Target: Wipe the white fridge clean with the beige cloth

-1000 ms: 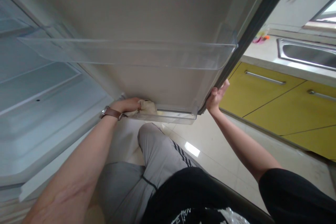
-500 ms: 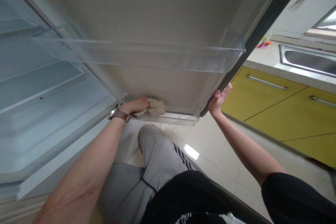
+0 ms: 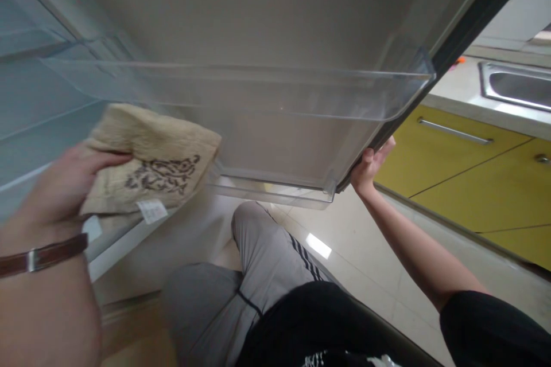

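A folded beige cloth (image 3: 172, 140) with a dark printed pattern and a small white label is gripped in my left hand (image 3: 71, 183), thumb on top. It is raised in front of the fridge opening, left of the door shelves. My right hand (image 3: 369, 169) holds the outer edge of the open fridge door (image 3: 267, 146) near its lower corner; part of its fingers is behind the edge. Across the door run a clear upper shelf (image 3: 267, 94) and a clear lower shelf (image 3: 279, 198).
The fridge interior (image 3: 26, 109) lies to the left. Yellow cabinets (image 3: 465, 183) with metal handles stand on the right, below a counter with a steel sink (image 3: 520, 86). Pale shiny tiles (image 3: 357, 264) cover the floor, and my bent knee (image 3: 258, 229) is under the door.
My left hand has come out of the lower door shelf with the cloth, moving left and closer to me. My right hand keeps its hold on the door edge.
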A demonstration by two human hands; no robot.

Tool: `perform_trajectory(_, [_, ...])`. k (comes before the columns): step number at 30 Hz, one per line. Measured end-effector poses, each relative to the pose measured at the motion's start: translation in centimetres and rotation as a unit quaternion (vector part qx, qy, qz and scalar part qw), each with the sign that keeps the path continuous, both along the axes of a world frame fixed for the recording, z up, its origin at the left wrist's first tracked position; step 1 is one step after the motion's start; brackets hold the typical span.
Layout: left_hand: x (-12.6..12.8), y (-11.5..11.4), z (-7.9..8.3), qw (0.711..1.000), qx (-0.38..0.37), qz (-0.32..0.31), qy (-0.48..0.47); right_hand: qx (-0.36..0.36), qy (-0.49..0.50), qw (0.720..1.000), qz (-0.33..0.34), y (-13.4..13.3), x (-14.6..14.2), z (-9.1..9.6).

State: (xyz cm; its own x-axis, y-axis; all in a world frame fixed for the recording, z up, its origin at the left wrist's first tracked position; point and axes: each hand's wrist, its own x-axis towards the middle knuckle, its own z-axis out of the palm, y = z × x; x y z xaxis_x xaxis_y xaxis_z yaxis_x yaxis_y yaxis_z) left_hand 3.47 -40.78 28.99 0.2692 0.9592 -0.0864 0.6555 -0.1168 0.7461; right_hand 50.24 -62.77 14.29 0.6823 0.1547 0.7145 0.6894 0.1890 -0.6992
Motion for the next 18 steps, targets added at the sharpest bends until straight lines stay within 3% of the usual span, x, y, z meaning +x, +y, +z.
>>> perform_trajectory(4, [-3.9, 0.3, -0.6, 0.979, 0.104, 0.141, -0.102, -0.005, 0.006, 1.0, -0.011, -0.2, -0.2, -0.1])
perform_trajectory(8, [-2.4, 0.1, -2.1, 0.97, 0.182, 0.156, -0.031, 0.01, -0.008, 1.0, -0.01, -0.5, -0.5, 0.1])
perform_trajectory(10, [-0.1, -0.2, -3.6, 0.967, 0.213, 0.13, 0.054, 0.012, -0.012, 1.0, -0.01, -0.6, -0.7, 0.2])
perform_trajectory(14, [4.2, -0.9, -7.5, 0.971, 0.155, -0.006, 0.185, 0.02, -0.009, 1.0, 0.0, -0.5, -0.7, 0.2])
perform_trajectory(18, [5.0, -1.1, -10.3, 0.961, 0.153, -0.042, 0.226, 0.028, -0.016, 0.999, 0.006, -0.5, -0.4, -0.2])
